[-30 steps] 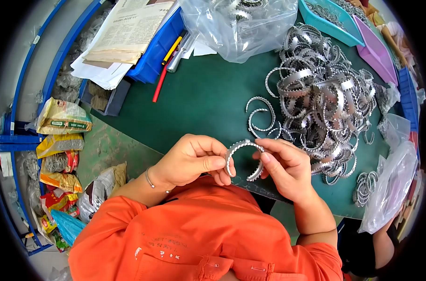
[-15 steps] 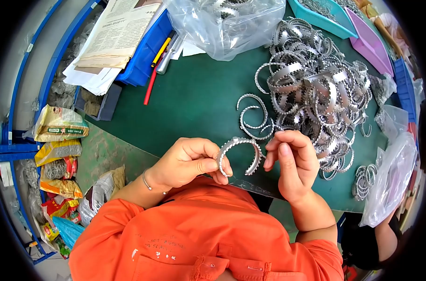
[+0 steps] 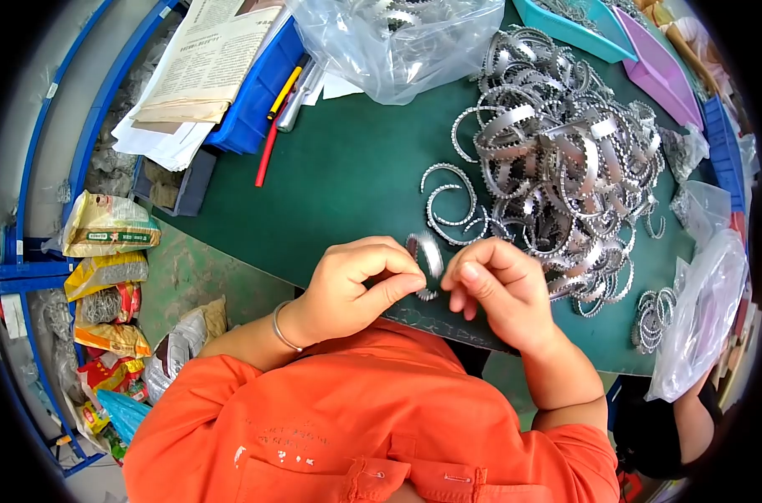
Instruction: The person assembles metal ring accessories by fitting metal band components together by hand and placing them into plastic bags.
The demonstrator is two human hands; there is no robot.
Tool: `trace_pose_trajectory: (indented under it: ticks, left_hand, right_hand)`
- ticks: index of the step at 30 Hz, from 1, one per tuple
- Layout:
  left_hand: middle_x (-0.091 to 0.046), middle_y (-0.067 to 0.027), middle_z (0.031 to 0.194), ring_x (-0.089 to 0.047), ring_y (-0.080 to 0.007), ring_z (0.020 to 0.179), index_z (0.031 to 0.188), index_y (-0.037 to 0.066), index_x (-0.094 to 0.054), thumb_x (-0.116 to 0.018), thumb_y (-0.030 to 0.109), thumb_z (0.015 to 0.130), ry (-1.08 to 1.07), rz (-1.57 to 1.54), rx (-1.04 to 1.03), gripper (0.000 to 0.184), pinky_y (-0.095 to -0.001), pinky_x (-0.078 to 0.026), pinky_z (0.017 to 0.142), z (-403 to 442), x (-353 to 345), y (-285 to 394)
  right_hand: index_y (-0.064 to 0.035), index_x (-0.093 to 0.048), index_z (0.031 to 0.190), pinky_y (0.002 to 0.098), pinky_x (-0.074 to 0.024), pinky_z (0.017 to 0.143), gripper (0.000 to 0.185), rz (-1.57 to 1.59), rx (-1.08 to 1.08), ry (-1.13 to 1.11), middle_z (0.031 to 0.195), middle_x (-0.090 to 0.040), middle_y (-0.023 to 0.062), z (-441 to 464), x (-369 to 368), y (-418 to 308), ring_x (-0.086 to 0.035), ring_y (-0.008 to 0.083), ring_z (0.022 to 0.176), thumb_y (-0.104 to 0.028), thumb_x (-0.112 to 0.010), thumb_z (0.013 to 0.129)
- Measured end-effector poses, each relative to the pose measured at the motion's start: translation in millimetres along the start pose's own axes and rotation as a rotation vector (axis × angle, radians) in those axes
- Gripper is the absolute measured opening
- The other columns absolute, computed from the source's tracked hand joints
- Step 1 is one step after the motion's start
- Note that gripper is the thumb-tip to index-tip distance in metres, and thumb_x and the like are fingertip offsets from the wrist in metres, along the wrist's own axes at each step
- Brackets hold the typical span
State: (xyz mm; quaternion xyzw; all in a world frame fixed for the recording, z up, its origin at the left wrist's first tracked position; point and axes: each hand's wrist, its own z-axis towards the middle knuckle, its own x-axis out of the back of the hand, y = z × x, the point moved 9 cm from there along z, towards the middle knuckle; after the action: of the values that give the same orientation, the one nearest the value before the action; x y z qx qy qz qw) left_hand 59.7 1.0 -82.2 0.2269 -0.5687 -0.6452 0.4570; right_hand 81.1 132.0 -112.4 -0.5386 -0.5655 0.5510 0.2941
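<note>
A curved, toothed metal band [image 3: 428, 256], slightly blurred, is between my two hands at the near edge of the green table. My left hand [image 3: 356, 285] pinches it at its left side with thumb and fingers. Just right of the band is my right hand [image 3: 500, 289], its fingers curled and pressed together; whether anything is between them is hidden. Beyond my hands lie a few loose bands [image 3: 452, 197] of the same kind. To their right rises a large tangled heap of toothed metal bands [image 3: 565, 159].
Newspapers [image 3: 205, 67] rest on a blue bin [image 3: 255, 101] beside red and yellow pens. A clear bag [image 3: 397, 50], a turquoise tray [image 3: 582, 33] and a pink tray [image 3: 661, 71] stand at the back. Another person's arm [image 3: 693, 427] shows at lower right, near a plastic bag [image 3: 699, 310].
My left hand has turned the metal band, so it appears narrower. My right hand let go of the band's right side, moved away, then came back toward it with fingers curled.
</note>
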Motion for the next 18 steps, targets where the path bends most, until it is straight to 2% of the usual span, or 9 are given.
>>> trace_pose_trajectory:
  ticks: [2, 3, 7, 10, 11, 14, 16, 18]
  left_hand:
    - [-0.061, -0.0075, 0.080, -0.056, -0.0106, 0.065, 0.081, -0.001, -0.061, -0.062, -0.003, 0.080, -0.014, -0.036, 0.092, 0.002, -0.0214, -0.044, 0.056, -0.8, -5.8, -9.5]
    - [-0.059, -0.0068, 0.081, -0.054, -0.0085, 0.064, 0.082, 0.000, -0.061, -0.063, -0.003, 0.080, -0.026, -0.034, 0.083, 0.004, -0.0199, -0.043, 0.055, -0.1, -9.5, -13.8]
    - [-0.057, -0.0058, 0.081, -0.051, -0.0076, 0.060, 0.084, 0.001, -0.060, -0.064, -0.001, 0.079, 0.062, 0.113, 0.060, 0.007, -0.0201, -0.041, 0.053, 1.8, -2.9, -15.5]
    - [-0.048, -0.0060, 0.095, -0.048, -0.0108, 0.062, 0.089, 0.004, -0.058, -0.073, 0.007, 0.072, 0.097, 0.401, 0.100, 0.023, -0.0236, -0.040, 0.054, 8.8, 7.7, -13.7]
    - [-0.046, -0.0072, 0.098, -0.050, -0.0135, 0.067, 0.086, 0.005, -0.059, -0.076, 0.009, 0.068, 0.007, 0.507, 0.091, 0.025, -0.0253, -0.041, 0.057, 9.4, 2.7, -17.7]
    - [-0.046, -0.0084, 0.099, -0.050, -0.0146, 0.068, 0.082, 0.005, -0.060, -0.076, 0.007, 0.068, -0.055, 0.533, 0.001, 0.021, -0.0263, -0.042, 0.059, 9.4, -2.5, -15.8]
    - [-0.046, -0.0099, 0.103, -0.052, -0.0153, 0.074, 0.078, 0.003, -0.060, -0.075, 0.004, 0.067, -0.067, 0.482, 0.003, 0.018, -0.0270, -0.045, 0.064, 9.5, 2.2, -13.6]
    - [-0.046, -0.0113, 0.107, -0.055, -0.0175, 0.081, 0.079, 0.002, -0.060, -0.074, 0.001, 0.068, -0.146, 0.264, 0.021, 0.018, -0.0283, -0.047, 0.070, 7.4, 6.1, -11.5]
  right_hand:
    - [0.0004, -0.053, 0.089, 0.0212, -0.0456, 0.055, 0.007, -0.322, 0.236, 0.044, 0.082, -0.056, 0.0053, 0.5, -5.2, -9.5, -0.056, 0.0098, 0.063, -0.006, -0.057, 0.087]
    - [0.0020, -0.052, 0.088, 0.0242, -0.0468, 0.055, 0.012, -0.514, 0.386, 0.044, 0.083, -0.053, 0.0087, -1.3, -9.4, -20.3, -0.056, 0.0140, 0.062, -0.001, -0.062, 0.082]
    - [0.0016, -0.053, 0.087, 0.0259, -0.0472, 0.053, 0.013, -0.627, 0.394, 0.097, 0.082, -0.054, 0.0094, -1.3, -8.2, -24.2, -0.056, 0.0164, 0.062, 0.001, -0.063, 0.080]
    - [0.0016, -0.053, 0.088, 0.0252, -0.0470, 0.053, 0.013, -0.638, 0.465, 0.119, 0.082, -0.054, 0.0092, -3.9, -8.2, -28.7, -0.056, 0.0156, 0.062, 0.003, -0.062, 0.079]
    - [0.0016, -0.053, 0.088, 0.0252, -0.0470, 0.053, 0.013, -0.638, 0.468, 0.117, 0.082, -0.054, 0.0092, -4.4, -9.0, -29.4, -0.056, 0.0156, 0.062, 0.003, -0.062, 0.079]
    - [0.0017, -0.053, 0.089, 0.0245, -0.0471, 0.053, 0.013, -0.527, 0.436, 0.168, 0.085, -0.054, 0.0096, -4.3, -1.4, -30.0, -0.056, 0.0149, 0.064, 0.005, -0.061, 0.079]
    - [0.0016, -0.054, 0.091, 0.0240, -0.0471, 0.055, 0.014, -0.600, 0.552, 0.224, 0.089, -0.054, 0.0101, -6.7, 0.5, -41.0, -0.055, 0.0146, 0.067, 0.006, -0.060, 0.079]
    - [0.0016, -0.054, 0.093, 0.0233, -0.0466, 0.057, 0.015, -0.676, 0.622, 0.225, 0.091, -0.054, 0.0103, -8.7, -2.0, -49.6, -0.054, 0.0150, 0.069, 0.006, -0.059, 0.080]
